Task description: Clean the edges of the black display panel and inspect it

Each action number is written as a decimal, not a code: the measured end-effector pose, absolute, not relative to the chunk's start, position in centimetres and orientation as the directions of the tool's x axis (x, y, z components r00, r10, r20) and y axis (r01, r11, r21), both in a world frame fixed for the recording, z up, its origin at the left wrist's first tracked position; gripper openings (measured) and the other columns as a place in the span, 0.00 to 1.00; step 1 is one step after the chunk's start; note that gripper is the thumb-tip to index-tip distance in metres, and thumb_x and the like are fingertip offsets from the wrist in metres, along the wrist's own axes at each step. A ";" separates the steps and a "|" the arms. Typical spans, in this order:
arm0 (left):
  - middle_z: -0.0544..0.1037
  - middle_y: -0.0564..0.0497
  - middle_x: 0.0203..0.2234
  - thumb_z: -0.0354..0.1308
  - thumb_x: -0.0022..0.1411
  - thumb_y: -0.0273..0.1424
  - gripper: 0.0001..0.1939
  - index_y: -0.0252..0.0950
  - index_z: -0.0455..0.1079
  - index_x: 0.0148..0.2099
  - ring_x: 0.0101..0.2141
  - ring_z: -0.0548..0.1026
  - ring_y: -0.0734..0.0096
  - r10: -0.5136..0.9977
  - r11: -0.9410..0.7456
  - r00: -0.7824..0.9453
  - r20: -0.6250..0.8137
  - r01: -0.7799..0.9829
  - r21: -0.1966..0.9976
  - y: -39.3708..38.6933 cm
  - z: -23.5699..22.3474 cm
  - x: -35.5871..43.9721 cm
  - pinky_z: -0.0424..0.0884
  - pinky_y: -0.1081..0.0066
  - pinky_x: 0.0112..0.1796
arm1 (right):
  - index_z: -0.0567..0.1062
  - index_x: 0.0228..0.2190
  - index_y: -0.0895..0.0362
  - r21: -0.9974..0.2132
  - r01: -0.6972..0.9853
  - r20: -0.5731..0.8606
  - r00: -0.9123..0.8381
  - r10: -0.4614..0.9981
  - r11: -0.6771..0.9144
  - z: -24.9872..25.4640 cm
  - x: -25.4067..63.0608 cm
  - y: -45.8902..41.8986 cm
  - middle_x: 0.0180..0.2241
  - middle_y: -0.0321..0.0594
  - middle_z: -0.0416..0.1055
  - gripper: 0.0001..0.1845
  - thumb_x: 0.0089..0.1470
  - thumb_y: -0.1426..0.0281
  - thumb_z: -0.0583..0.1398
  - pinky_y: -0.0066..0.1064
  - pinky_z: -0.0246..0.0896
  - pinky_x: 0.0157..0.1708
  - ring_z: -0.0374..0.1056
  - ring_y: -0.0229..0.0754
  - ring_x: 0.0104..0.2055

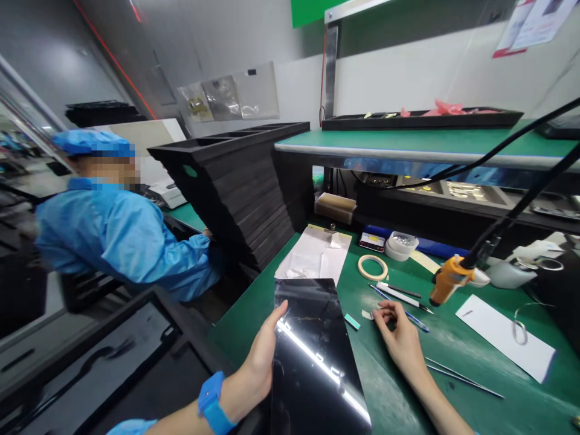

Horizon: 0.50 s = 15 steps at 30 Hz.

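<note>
My left hand [259,356] grips the left edge of a glossy black flat panel [317,362], like a tablet screen, with the thumb on its face. The panel is tilted toward me and reflects a strip of light. On the green bench, my right hand [399,335] is closed, its thumb and fingertips pinched at a small pale tab [367,315]. A small green-and-white piece [352,322] lies between the panel and my right hand. Just beyond my right fingers are a white pen [401,296] and a blue pen [414,321]. Tweezers [464,377] lie beside my right forearm.
A tall stack of black trays [244,199] stands at the left; a co-worker in blue [122,223] sits beyond it. A clipboard [299,251], tape roll [372,266], orange-handled tool [451,279] and white sheet [507,338] occupy the bench. A shelf [408,145] overhangs the back.
</note>
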State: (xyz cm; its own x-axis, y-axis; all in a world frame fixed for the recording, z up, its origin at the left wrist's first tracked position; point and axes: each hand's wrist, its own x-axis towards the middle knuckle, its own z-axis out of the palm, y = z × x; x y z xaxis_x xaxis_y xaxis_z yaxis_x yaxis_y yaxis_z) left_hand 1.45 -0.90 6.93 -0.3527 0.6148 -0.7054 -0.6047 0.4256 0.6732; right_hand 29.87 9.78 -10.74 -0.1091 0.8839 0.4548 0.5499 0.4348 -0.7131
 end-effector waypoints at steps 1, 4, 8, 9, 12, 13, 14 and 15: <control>0.92 0.42 0.41 0.65 0.75 0.35 0.14 0.29 0.86 0.46 0.52 0.88 0.53 0.607 0.420 -0.371 -0.703 -0.600 0.680 -0.8 6.9 1.5 0.81 0.67 0.53 | 0.77 0.48 0.59 -0.716 0.549 0.445 -0.118 0.888 0.432 -10.8 30.0 9.8 0.36 0.38 0.74 0.25 0.76 0.47 0.62 0.35 0.76 0.37 0.73 0.40 0.34; 0.92 0.44 0.41 0.64 0.76 0.33 0.12 0.31 0.86 0.46 0.51 0.88 0.58 0.601 0.401 -0.404 -0.689 -0.593 0.698 -0.6 6.8 1.6 0.80 0.71 0.52 | 0.76 0.48 0.59 -0.716 0.550 0.417 -0.158 0.895 0.431 -10.7 30.0 9.9 0.39 0.39 0.74 0.24 0.76 0.49 0.62 0.37 0.77 0.40 0.75 0.42 0.37; 0.92 0.42 0.40 0.63 0.76 0.32 0.13 0.29 0.86 0.44 0.50 0.89 0.57 0.581 0.421 -0.391 -0.713 -0.606 0.675 -0.5 6.8 1.6 0.82 0.72 0.47 | 0.77 0.51 0.58 -0.670 0.552 0.409 -0.283 0.868 0.496 -9.8 29.8 10.6 0.43 0.42 0.76 0.23 0.78 0.50 0.60 0.40 0.77 0.45 0.75 0.44 0.41; 0.92 0.41 0.39 0.64 0.75 0.32 0.12 0.29 0.86 0.44 0.48 0.89 0.55 0.579 0.425 -0.382 -0.720 -0.612 0.667 -0.5 6.8 1.5 0.83 0.70 0.46 | 0.77 0.51 0.58 -0.652 0.549 0.411 -0.325 0.852 0.524 -9.5 29.9 10.9 0.44 0.43 0.76 0.23 0.78 0.50 0.60 0.40 0.77 0.46 0.75 0.44 0.42; 0.91 0.42 0.37 0.68 0.72 0.33 0.11 0.30 0.87 0.47 0.43 0.90 0.51 0.579 0.424 -0.361 -0.731 -0.633 0.648 -0.6 6.5 1.4 0.85 0.63 0.47 | 0.78 0.50 0.58 -0.592 0.532 0.424 -0.434 0.795 0.606 -8.7 30.1 11.7 0.43 0.42 0.76 0.21 0.78 0.52 0.60 0.40 0.77 0.46 0.75 0.43 0.42; 0.91 0.42 0.37 0.68 0.71 0.33 0.11 0.31 0.87 0.47 0.43 0.90 0.51 0.578 0.420 -0.361 -0.732 -0.637 0.646 -0.5 6.4 1.3 0.85 0.62 0.48 | 0.78 0.49 0.58 -0.573 0.526 0.430 -0.460 0.777 0.629 -8.6 30.2 11.9 0.42 0.41 0.75 0.20 0.78 0.53 0.60 0.39 0.77 0.45 0.75 0.43 0.41; 0.92 0.42 0.37 0.68 0.72 0.33 0.11 0.31 0.87 0.47 0.44 0.90 0.51 0.577 0.416 -0.365 -0.731 -0.639 0.647 -0.5 6.3 1.3 0.85 0.62 0.49 | 0.78 0.49 0.58 -0.555 0.522 0.435 -0.481 0.761 0.647 -8.5 30.2 12.0 0.41 0.41 0.75 0.19 0.79 0.54 0.60 0.39 0.77 0.45 0.75 0.43 0.41; 0.92 0.42 0.38 0.67 0.72 0.33 0.11 0.31 0.87 0.47 0.45 0.90 0.52 0.575 0.413 -0.370 -0.729 -0.638 0.650 -0.5 6.2 1.3 0.84 0.63 0.51 | 0.78 0.49 0.58 -0.540 0.520 0.438 -0.497 0.749 0.661 -8.4 30.2 12.0 0.41 0.41 0.75 0.18 0.79 0.55 0.60 0.38 0.77 0.44 0.74 0.42 0.40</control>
